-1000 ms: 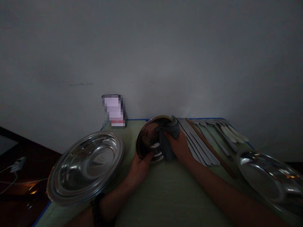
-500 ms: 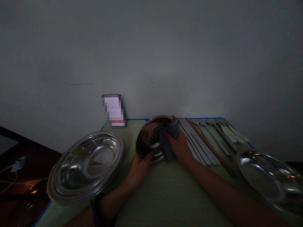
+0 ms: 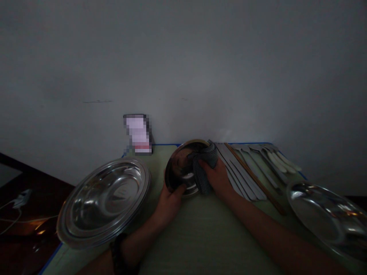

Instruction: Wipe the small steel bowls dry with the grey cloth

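A small steel bowl (image 3: pixel 180 168) stands tilted on the table near its far edge, its mouth facing me. My left hand (image 3: pixel 169 200) grips the bowl's lower rim, fingers curled round it. My right hand (image 3: pixel 218 179) presses a grey cloth (image 3: pixel 204 164) against the bowl's right side and inner wall, fingers closed on the cloth. Part of the bowl is hidden behind the cloth.
A large steel plate (image 3: pixel 104 200) lies at the left, another steel plate (image 3: pixel 329 217) at the right. Several metal utensils (image 3: pixel 246 172) and a wooden stick (image 3: pixel 255 177) lie in a row right of the bowl. A blurred box (image 3: pixel 138 133) leans on the wall. The table (image 3: pixel 197 236) has a pale green top.
Almost nothing differs; my right hand with the cloth shifts very slightly against the bowl, and my left hand keeps its grip.
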Demonstrator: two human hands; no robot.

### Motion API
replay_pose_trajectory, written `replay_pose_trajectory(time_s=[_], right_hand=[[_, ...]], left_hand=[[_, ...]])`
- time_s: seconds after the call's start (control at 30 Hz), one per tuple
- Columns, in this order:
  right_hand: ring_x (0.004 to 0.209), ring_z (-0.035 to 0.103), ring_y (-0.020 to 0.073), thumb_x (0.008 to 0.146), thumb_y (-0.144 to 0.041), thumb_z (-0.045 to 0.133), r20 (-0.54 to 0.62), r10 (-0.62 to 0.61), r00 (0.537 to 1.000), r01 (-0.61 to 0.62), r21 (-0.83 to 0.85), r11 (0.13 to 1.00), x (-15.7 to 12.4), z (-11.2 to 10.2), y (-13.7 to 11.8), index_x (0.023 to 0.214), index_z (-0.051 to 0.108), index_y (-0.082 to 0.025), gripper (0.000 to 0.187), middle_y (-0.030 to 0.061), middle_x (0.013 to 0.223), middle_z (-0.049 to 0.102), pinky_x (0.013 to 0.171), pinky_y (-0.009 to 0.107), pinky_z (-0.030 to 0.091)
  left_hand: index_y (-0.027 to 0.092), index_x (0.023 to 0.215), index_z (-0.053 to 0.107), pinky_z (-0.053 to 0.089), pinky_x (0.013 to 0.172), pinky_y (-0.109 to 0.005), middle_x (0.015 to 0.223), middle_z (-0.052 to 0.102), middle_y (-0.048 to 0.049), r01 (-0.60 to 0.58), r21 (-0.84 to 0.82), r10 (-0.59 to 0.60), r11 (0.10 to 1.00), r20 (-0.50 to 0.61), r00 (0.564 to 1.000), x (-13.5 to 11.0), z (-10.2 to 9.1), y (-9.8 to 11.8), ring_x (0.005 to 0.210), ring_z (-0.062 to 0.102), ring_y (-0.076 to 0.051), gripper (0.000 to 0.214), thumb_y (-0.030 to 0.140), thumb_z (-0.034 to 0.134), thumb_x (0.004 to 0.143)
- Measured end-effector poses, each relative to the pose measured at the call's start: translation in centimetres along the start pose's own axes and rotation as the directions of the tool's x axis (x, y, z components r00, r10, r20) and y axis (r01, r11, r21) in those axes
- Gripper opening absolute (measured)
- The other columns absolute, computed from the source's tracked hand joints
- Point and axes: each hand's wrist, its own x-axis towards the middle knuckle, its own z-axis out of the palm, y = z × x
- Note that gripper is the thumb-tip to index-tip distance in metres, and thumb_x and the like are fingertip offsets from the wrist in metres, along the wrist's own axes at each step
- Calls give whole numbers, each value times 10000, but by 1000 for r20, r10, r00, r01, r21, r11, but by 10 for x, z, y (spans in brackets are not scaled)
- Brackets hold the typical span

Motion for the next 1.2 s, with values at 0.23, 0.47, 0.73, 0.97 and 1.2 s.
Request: replay_pose_trajectory(time_s=[0.23, 0.47, 0.73, 0.97, 1.2], right_hand=[[882, 621, 229, 724, -414, 624, 16, -1, 1000, 1, -7, 1000, 1, -1, -1, 971, 622, -182, 339, 68, 945, 684, 819, 400, 468], [881, 620, 230, 722, -415, 627, 10, 4, 1000, -4, 9, 1000, -1, 0, -2, 981, 620, -153, 369, 83, 951, 683, 809, 386, 466], [884, 618, 224, 731, -418, 616, 13, -2, 1000, 2, -5, 1000, 0, -1, 0, 978, 618, -173, 348, 71, 960, 682, 811, 389, 468], [877, 621, 222, 731, -421, 618, 0, 0, 1000, 0, -3, 1000, 0, 0, 0, 976, 616, -180, 343, 64, 944, 682, 809, 390, 473], [871, 625, 227, 727, -414, 615, -3, -9, 1000, 9, -24, 1000, 0, -1, -3, 963, 619, -175, 336, 73, 939, 686, 811, 397, 472]], left_hand=[[199, 820, 664, 360, 1038, -456, 818, 709, -41, 35, -5, -35, 999, -2, 999, -1, 1, 2, 1093, 582, -277, 192, 236, 595, 645], [193, 800, 650, 355, 1038, -464, 826, 705, -51, 39, 2, -39, 999, -2, 999, -1, 2, 3, 1112, 568, -283, 182, 236, 589, 634], [191, 824, 654, 339, 1055, -463, 829, 708, -57, 47, 18, -47, 999, -18, 999, -1, 1, 1, 1123, 565, -289, 198, 235, 599, 638], [199, 871, 668, 347, 1048, -461, 834, 716, -40, 38, 8, -38, 999, -15, 999, 0, 1, 0, 1090, 587, -279, 244, 234, 602, 639], [205, 841, 680, 370, 1030, -463, 780, 713, -43, 30, 10, -30, 999, -7, 1000, 0, 1, 0, 1064, 600, -285, 212, 228, 600, 646]])
